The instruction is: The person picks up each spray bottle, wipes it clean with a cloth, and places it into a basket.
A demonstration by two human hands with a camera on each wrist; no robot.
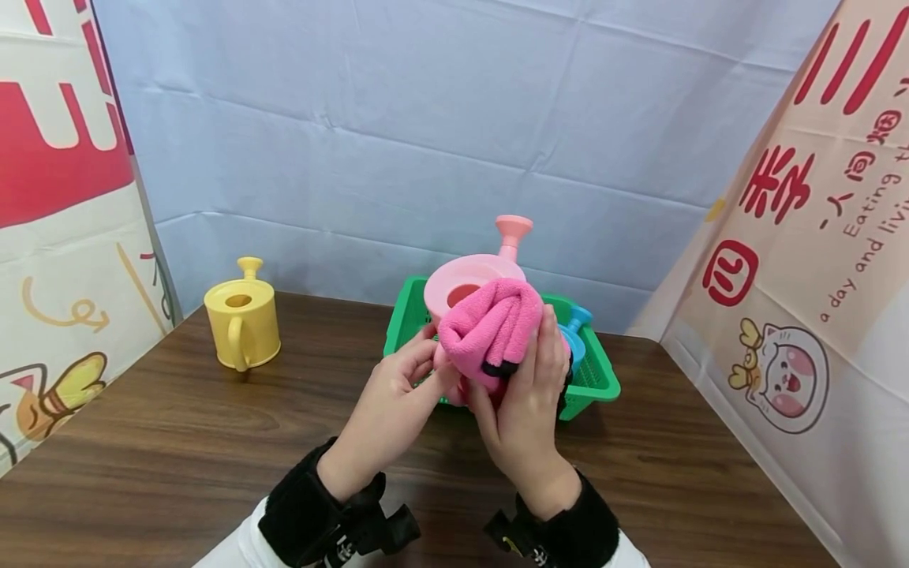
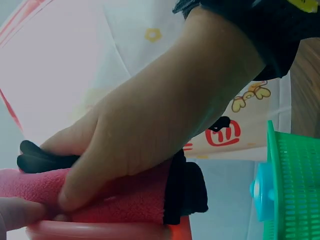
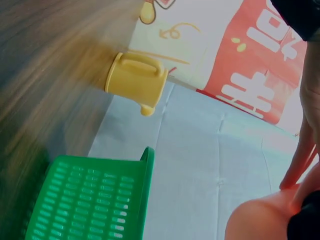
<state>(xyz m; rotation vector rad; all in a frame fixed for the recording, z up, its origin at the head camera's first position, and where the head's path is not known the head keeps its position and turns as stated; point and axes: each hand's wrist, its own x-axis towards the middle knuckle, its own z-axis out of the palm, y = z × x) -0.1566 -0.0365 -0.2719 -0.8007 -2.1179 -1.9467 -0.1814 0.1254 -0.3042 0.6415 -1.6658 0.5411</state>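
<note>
In the head view, a folded pink fleecy cloth [image 1: 490, 327] with black trim lies against a tilted pink watering can [image 1: 472, 272], whose spout points up and back. My left hand [image 1: 398, 394] grips the can's near left side, its thumb beside the cloth. The fingers and thumb of my right hand [image 1: 529, 410] are round the cloth's right side. Across the left wrist view, the right hand [image 2: 135, 120] holds the cloth [image 2: 125, 197] over the can's rim. The left hand [image 3: 305, 130] appears at the right wrist view's edge, fingers on the can [image 3: 262, 217].
Below and behind the hands, a green slotted basket [image 1: 600, 383] on the wooden table holds a blue watering can [image 1: 574, 341], partly hidden by my right hand. A yellow watering can [image 1: 243, 323] stands at the left. Pale blue sheeting [image 1: 355, 158] hangs behind; printed curtains [image 1: 795, 237] close the sides.
</note>
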